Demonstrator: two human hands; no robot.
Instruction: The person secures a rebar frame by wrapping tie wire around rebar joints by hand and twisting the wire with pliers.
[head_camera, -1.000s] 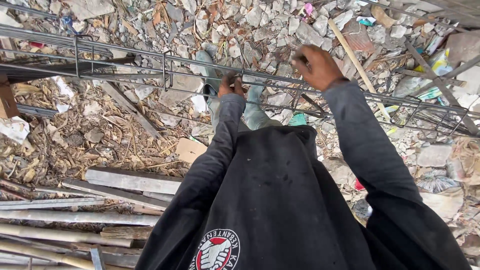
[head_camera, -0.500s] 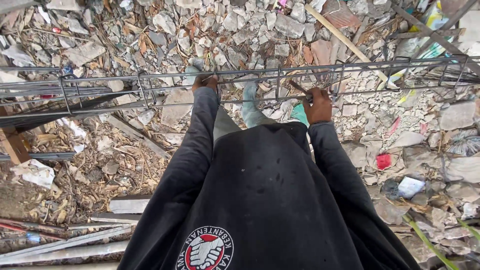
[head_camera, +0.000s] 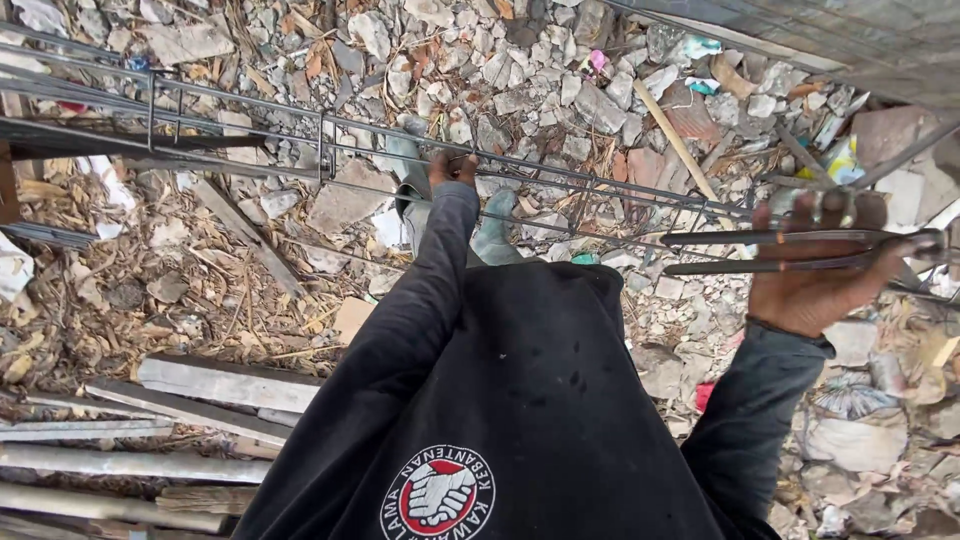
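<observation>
Right hand (head_camera: 815, 270): moved from mid-frame, beside the left, out to the right edge of the frame; now nearer the camera, palm showing, wrapped around two thin steel rods (head_camera: 760, 250).
Left hand (head_camera: 452, 167): shifted slightly right along the rebar cage (head_camera: 330, 150), grip unchanged.
Arms: spread far wider apart than before.
Cage: now slants from upper left towards middle right.

Round red-white emblem (head_camera: 437, 497) on black shirt (low centre)
</observation>
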